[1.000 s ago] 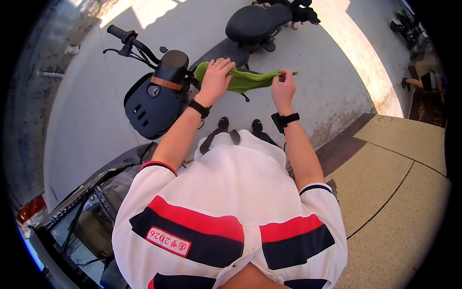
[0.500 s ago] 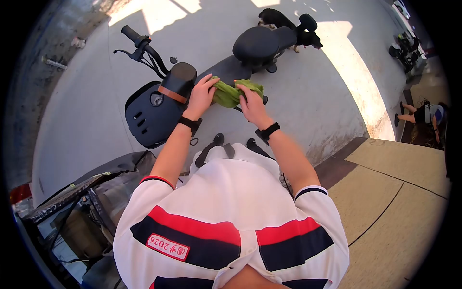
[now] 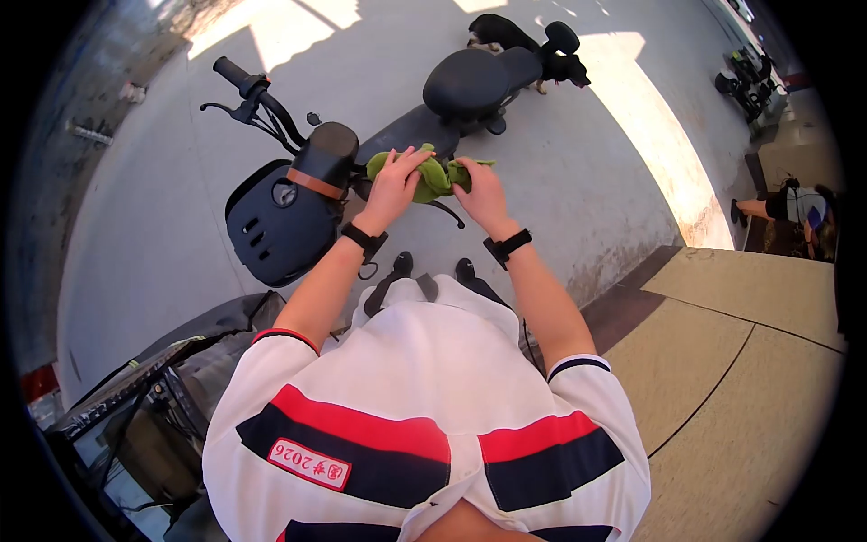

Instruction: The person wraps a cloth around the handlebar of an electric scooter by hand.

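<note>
A green cloth (image 3: 435,178) is bunched up between my two hands, above the footboard side of a dark scooter (image 3: 397,135). My left hand (image 3: 395,183) grips the cloth's left part, with the fingers lying over it. The right end is pinched in my right hand (image 3: 480,191), whose thumb and fingers close on the fabric. Both wrists carry black bands. Just left of my left hand is the scooter's front, with a brown-banded dark part (image 3: 327,155).
Beyond the scooter seat (image 3: 466,83) stands a black dog (image 3: 508,34). A person (image 3: 799,206) is at the far right, near a parked two-wheeler (image 3: 750,86). Tan slabs (image 3: 713,361) lie at the right. A dark-framed vehicle (image 3: 135,406) is at the lower left.
My right hand has come in from the right towards my left hand. The cloth, stretched out a second ago, is now bunched between them. The dog shows more fully.
</note>
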Tool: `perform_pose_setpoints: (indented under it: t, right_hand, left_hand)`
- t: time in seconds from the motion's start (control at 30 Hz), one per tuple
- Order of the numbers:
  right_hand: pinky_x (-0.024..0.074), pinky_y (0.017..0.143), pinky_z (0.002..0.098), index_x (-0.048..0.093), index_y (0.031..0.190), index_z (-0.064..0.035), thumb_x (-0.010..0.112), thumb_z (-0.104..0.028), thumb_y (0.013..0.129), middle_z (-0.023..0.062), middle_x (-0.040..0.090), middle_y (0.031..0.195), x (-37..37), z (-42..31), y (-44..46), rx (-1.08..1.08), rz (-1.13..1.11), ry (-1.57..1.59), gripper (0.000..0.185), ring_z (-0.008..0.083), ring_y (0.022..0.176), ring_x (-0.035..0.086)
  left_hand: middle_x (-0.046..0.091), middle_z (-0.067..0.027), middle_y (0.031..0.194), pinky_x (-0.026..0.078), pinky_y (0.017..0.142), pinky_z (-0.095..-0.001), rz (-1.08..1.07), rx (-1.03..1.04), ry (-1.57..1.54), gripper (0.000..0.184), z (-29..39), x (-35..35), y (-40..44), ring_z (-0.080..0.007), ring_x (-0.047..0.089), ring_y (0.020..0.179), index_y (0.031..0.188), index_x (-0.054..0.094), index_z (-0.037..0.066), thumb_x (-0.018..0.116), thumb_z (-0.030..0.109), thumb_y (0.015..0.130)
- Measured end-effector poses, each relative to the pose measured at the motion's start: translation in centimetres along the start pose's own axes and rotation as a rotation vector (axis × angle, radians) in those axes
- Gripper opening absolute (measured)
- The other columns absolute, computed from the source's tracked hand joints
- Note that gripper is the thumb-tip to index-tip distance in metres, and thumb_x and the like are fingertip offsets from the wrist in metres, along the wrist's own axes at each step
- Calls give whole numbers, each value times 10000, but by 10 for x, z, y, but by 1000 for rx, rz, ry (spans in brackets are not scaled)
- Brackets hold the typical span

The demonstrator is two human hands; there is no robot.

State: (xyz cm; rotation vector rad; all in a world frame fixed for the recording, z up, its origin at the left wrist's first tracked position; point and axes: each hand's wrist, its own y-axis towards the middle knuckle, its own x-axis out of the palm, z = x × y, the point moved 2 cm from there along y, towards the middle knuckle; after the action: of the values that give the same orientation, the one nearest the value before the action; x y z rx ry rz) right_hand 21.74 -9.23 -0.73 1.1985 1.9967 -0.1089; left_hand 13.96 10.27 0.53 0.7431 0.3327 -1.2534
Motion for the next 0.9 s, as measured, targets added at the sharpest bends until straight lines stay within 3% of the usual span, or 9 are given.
perform_pose_setpoints:
  t: [0.07, 0.17, 0.27, 0.37, 0.47, 0.67, 0.77, 0.9]
  right_hand:
    - [533, 879, 439, 634, 1157, -38, 762, -62, 775, 179, 690, 1086, -9, 9, -4, 31, 25, -17, 403, 371, 1037, 645]
    - [541, 838, 439, 640, 1110, -43, 747, -69, 782, 169, 696, 1060, -29, 24, -15, 94, 52, -112, 346, 367, 995, 657]
    - [552, 821, 439, 644, 1104, -37, 742, -103, 804, 175, 711, 1024, -55, 32, -28, 286, -27, -169, 323, 371, 954, 681]
    - [558, 795, 437, 653, 1106, -55, 738, -124, 812, 174, 718, 990, -64, 36, -40, 300, -19, -194, 313, 373, 917, 692]
    - [541, 828, 443, 620, 1146, -59, 726, -114, 809, 148, 701, 1048, -59, 33, -43, 231, 45, -177, 358, 364, 973, 667]
    - [518, 920, 443, 542, 1352, -57, 680, -48, 800, 205, 646, 1174, -38, 23, -33, 89, 3, -56, 568, 382, 1087, 625]
    - [517, 923, 443, 526, 1379, -52, 668, -18, 787, 218, 631, 1193, -29, 18, -26, 22, 10, -7, 610, 389, 1091, 616]
    - [520, 903, 427, 526, 1383, -49, 668, 0, 786, 197, 644, 1139, -25, 17, -19, -55, 62, 14, 616, 367, 1045, 619]
  left_hand:
    - [659, -116, 1320, 292, 1183, -537, -74, 3, -12, 443, 6, 8, 2, -344, 530, 1355, 1347, 620, 100, 562, -40, 930]
    - [654, -100, 1332, 288, 1183, -541, -132, 76, 72, 422, 15, 18, 5, -337, 504, 1378, 1337, 623, 118, 598, 7, 931]
    - [630, -69, 1363, 312, 1169, -535, -174, 193, 196, 425, 17, 28, 8, -345, 480, 1388, 1331, 623, 131, 640, 47, 915]
    - [609, -63, 1370, 326, 1153, -548, -215, 241, 289, 446, 24, 36, 9, -363, 480, 1374, 1322, 626, 132, 671, 59, 885]
    - [597, -88, 1344, 368, 1129, -522, -178, 264, 341, 405, 24, 37, 11, -372, 512, 1330, 1243, 645, 103, 680, 25, 847]
    - [604, -131, 1297, 449, 1062, -439, -117, 243, 179, 270, 19, 17, 13, -380, 544, 1273, 1090, 625, 42, 640, -51, 837]
    - [615, -146, 1277, 460, 1046, -438, -100, 114, 141, 248, 20, 6, 9, -385, 551, 1260, 1087, 623, 35, 630, -48, 854]
    - [624, -163, 1257, 467, 1048, -437, -82, 140, 166, 228, 16, -6, 3, -386, 560, 1246, 1084, 618, 27, 624, -44, 867]
